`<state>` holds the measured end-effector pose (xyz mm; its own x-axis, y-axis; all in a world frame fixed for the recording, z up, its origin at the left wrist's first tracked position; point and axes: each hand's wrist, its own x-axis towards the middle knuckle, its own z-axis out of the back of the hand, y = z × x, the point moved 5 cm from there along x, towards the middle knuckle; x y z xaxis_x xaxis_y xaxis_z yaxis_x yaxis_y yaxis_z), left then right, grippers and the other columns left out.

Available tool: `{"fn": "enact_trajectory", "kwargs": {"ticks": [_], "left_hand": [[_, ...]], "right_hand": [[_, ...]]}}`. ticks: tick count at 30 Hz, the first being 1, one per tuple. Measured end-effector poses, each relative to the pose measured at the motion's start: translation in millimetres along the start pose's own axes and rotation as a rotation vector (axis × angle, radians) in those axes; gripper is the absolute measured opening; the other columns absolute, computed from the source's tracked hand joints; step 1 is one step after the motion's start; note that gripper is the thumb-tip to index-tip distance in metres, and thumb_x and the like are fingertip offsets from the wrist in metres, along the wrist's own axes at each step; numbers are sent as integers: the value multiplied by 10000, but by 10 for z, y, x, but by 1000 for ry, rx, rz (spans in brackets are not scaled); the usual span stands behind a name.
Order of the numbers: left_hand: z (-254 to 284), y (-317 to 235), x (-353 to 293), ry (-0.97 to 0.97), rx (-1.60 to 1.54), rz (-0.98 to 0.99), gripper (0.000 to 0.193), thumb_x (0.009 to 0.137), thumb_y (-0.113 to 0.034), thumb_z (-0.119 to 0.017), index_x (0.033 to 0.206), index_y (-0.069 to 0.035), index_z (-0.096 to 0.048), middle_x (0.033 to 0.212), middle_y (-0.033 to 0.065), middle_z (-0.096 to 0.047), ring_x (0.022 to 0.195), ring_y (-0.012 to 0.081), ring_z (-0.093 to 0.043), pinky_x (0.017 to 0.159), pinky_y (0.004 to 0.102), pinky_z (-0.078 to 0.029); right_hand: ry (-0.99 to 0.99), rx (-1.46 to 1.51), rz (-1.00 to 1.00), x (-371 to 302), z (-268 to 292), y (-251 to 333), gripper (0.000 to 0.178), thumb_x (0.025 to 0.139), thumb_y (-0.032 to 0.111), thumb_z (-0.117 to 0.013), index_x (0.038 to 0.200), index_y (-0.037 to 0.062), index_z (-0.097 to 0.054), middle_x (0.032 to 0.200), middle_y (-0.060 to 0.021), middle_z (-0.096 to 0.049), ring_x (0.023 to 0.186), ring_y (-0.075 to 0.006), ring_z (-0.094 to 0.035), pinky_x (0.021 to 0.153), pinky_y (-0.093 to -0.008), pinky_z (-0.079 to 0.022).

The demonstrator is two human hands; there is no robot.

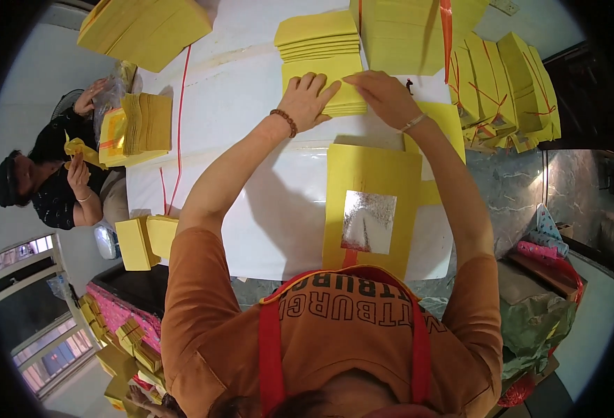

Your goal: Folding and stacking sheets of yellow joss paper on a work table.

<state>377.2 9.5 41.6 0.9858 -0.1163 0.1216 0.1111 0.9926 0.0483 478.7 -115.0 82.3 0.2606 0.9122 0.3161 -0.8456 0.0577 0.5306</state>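
My left hand [307, 99] and my right hand [385, 96] both rest on a small stack of yellow paper sheets [340, 97] on the white table [265, 209], fingers spread flat and pressing its top sheet. Closer to me lies a larger stack of yellow sheets [370, 181] whose top sheet carries a silver foil square [368, 221]. Behind my hands sits another yellow stack [317, 36]. A bead bracelet circles my left wrist.
A tall yellow paper pile [404, 35] with a red strap stands at the back. Tied yellow bundles [505, 87] lie at the right. More stacks [147, 122] sit at the left, where another person [56, 184] handles yellow paper. Bags [537, 313] crowd the lower right.
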Motion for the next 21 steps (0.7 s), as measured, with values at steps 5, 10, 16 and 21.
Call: {"fn": "enact_trajectory", "kwargs": {"ticks": [5, 10, 16, 21], "left_hand": [[-91, -52, -34, -103, 19, -17, 725, 689, -314, -692, 1305, -101, -375, 1202, 145, -401, 1120, 308, -366, 871, 425, -323], [-153, -86, -73, -92, 24, -9, 781, 645, -299, -680, 1316, -80, -344, 1239, 173, -378, 1141, 341, -352, 900, 461, -313], [-146, -129, -103, -121, 2, 34, 767, 634, -315, -666, 1294, -70, -361, 1232, 166, -387, 1143, 328, -358, 900, 456, -315], [-82, -146, 54, -94, 82, 2, 668, 666, -244, -639, 1263, -72, -394, 1189, 147, -419, 1099, 302, -386, 857, 430, -341]], "right_hand": [[122, -403, 71, 68, -681, -359, 455, 905, 389, -414, 1285, 139, -428, 1351, -104, -339, 1261, -266, -314, 942, -420, -388], [190, -130, -65, 4, -865, -524, 660, 862, 531, -424, 1381, 146, -292, 1484, -90, -108, 1369, -267, -98, 1028, -441, -313], [373, -178, -171, 68, -699, -328, 678, 866, 499, -457, 1383, 98, -278, 1474, -125, -122, 1363, -291, -120, 1065, -411, -255], [373, -362, -134, 80, -373, -145, 686, 861, 536, -444, 1382, 118, -288, 1445, -107, -245, 1336, -264, -224, 1027, -425, -306]]}}
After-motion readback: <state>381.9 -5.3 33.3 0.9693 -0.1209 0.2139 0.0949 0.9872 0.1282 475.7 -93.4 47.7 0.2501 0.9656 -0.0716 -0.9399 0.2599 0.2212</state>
